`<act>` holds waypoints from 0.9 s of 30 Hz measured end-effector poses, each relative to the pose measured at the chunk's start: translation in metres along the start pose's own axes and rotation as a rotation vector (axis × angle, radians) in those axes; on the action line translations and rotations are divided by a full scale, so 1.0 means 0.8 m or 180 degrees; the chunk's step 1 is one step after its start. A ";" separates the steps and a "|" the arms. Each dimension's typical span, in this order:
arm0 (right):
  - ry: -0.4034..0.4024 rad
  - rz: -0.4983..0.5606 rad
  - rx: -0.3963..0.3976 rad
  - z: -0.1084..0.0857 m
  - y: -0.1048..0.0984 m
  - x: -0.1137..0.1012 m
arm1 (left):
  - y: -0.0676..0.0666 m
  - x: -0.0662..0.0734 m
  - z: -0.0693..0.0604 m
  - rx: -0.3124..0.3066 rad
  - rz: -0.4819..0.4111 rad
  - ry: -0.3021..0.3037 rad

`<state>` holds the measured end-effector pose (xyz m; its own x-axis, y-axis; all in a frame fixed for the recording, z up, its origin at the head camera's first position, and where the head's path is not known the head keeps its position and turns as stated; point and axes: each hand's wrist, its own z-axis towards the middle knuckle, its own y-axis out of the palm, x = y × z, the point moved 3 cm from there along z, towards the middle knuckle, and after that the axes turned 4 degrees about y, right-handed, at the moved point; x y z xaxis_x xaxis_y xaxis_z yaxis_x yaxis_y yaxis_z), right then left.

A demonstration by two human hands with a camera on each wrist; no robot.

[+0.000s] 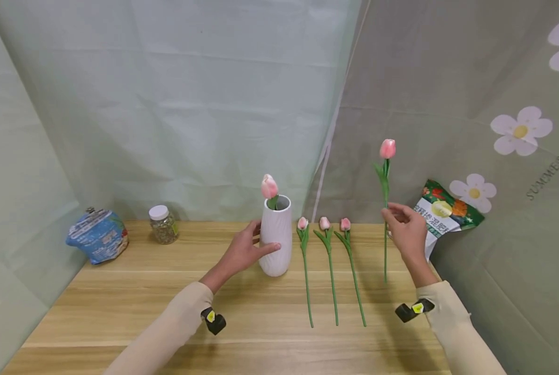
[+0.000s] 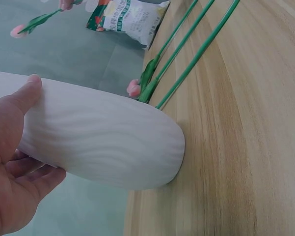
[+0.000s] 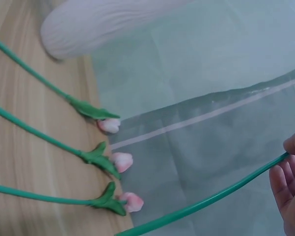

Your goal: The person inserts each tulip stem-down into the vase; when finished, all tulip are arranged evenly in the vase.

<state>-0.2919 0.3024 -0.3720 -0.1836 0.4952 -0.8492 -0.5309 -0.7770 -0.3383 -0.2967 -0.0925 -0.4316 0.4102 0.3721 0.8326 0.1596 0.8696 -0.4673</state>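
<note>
A white ribbed vase (image 1: pixel 276 239) stands upright on the table with one pink tulip (image 1: pixel 269 186) in it. The left hand (image 1: pixel 244 250) grips the vase from its left side, thumb across the front; the left wrist view shows this hand (image 2: pixel 14 162) around the vase (image 2: pixel 103 132). The right hand (image 1: pixel 407 229) pinches the stem of another pink tulip (image 1: pixel 387 149), held upright above the table at the right. In the right wrist view the fingers of this hand (image 3: pixel 292 179) pinch the green stem (image 3: pixel 201 202). Between vase and right hand, three tulips (image 1: pixel 330 260) lie side by side.
A blue bag (image 1: pixel 98 236) stands at the table's left back corner, beside a white-lidded jar (image 1: pixel 164 225). A green and white packet (image 1: pixel 441 211) leans at the right back, behind the right hand. Hanging cloth (image 1: pixel 204 114) borders the wooden table (image 1: pixel 241 333) at the back.
</note>
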 end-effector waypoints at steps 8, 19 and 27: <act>-0.0213 0.0160 0.0127 0.005 -0.003 -0.025 | 0.000 0.000 0.000 -0.0003 -0.0013 -0.0047; -0.0446 0.0541 0.0188 0.002 0.000 -0.057 | -0.001 0.002 -0.001 -0.0008 -0.0009 -0.0040; -0.0527 0.0834 0.0206 0.007 0.004 -0.080 | 0.000 0.001 -0.001 0.0003 -0.0017 -0.0060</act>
<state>-0.2863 0.2705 -0.3162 -0.4505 0.3422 -0.8246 -0.4983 -0.8628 -0.0858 -0.2957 -0.0925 -0.4308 0.3925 0.3734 0.8406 0.1610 0.8719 -0.4625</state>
